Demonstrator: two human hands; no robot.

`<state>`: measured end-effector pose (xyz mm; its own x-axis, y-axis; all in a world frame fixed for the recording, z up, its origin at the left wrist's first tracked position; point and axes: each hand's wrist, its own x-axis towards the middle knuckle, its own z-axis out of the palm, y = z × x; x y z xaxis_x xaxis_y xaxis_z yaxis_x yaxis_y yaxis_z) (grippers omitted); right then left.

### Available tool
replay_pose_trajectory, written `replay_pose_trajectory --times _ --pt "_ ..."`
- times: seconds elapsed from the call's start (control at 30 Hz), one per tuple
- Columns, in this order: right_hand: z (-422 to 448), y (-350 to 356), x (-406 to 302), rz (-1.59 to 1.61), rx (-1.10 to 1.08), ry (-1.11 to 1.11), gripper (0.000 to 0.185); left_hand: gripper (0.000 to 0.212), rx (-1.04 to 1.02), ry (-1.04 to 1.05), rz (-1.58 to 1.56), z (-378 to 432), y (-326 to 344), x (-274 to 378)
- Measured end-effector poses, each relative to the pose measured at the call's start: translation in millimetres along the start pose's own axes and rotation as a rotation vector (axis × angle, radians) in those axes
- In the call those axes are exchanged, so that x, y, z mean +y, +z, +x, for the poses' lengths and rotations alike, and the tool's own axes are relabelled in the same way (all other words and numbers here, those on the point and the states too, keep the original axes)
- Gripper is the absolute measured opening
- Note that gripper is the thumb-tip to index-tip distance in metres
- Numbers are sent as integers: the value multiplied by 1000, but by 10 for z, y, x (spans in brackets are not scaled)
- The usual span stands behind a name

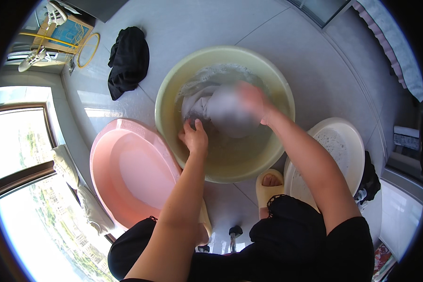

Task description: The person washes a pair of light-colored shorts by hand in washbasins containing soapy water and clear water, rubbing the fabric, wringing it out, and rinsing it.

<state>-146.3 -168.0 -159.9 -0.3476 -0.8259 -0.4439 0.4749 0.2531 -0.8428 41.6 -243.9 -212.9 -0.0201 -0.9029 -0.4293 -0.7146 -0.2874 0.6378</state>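
Observation:
A round pale yellow-green plastic basin [162,105] of cloudy, sudsy water stands on the floor before me. A light grey wet cloth [199,100] lies bunched in the water, its right part smeared by blur. At the cloth's lower left edge is my left hand [194,137], fingers apart, with the fingertips close to the fabric. My right hand [253,102] reaches over the basin's right side against the cloth. Blur hides its fingers, so its grip cannot be made out.
A pink basin [107,169] stands against the large basin's left side. To the right is a white basin [356,151] with suds [329,144]. Dark fabric [130,60] lies on the tiles. Shoes [33,59] hang at upper left; pale shoes [65,165] rest by the window.

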Motion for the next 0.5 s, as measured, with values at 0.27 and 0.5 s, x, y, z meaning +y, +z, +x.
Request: replay_pose_trajectory --times 0.27,0.5 --pt "-558 908 -217 -472 -398 -840 33 36 -1148 -326 -1532 -144 -131 429" --pt "-572 1000 31 -1139 -6 -1104 33 31 -1042 -259 -1468 -302 -190 414"
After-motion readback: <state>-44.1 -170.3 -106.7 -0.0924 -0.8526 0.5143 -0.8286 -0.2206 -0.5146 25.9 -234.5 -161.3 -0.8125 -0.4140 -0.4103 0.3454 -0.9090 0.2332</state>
